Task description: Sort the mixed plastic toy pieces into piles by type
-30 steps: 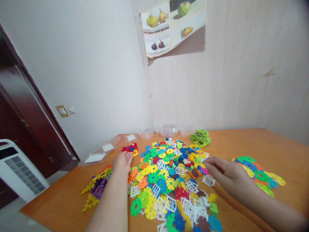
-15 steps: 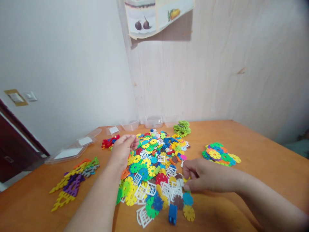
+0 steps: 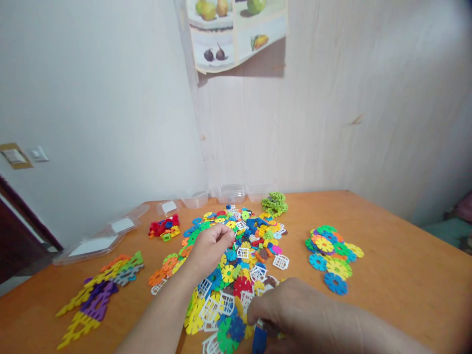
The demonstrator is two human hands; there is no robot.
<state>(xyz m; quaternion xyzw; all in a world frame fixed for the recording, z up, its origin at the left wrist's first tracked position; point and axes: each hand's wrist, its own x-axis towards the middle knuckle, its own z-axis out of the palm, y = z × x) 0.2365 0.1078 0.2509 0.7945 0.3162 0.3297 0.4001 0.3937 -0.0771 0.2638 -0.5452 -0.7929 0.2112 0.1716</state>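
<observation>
A heap of colourful plastic snowflake discs (image 3: 227,273) mixed with white window-shaped pieces (image 3: 210,309) covers the middle of the table. My left hand (image 3: 212,246) is over the heap with thumb and fingers pinched together; whatever they hold is hidden. My right hand (image 3: 283,307) reaches down at the near right side of the heap, its fingers curled under and mostly out of sight. Beside its fingertips lies a blue block (image 3: 259,339), partly covered. A red disc (image 3: 242,285) shows just beyond the right hand.
A smaller pile of discs (image 3: 326,246) lies on the right, and green pieces (image 3: 275,204) at the back. Red pieces (image 3: 162,226) and interlocking strips (image 3: 99,295) are on the left. Clear plastic containers (image 3: 230,192) and lids (image 3: 96,246) line the wall side of the wooden table (image 3: 398,255).
My left hand has moved right across the heap. My right hand has come nearer and left, over the heap's near end. More discs show at the right pile's near side. The view has shifted slightly.
</observation>
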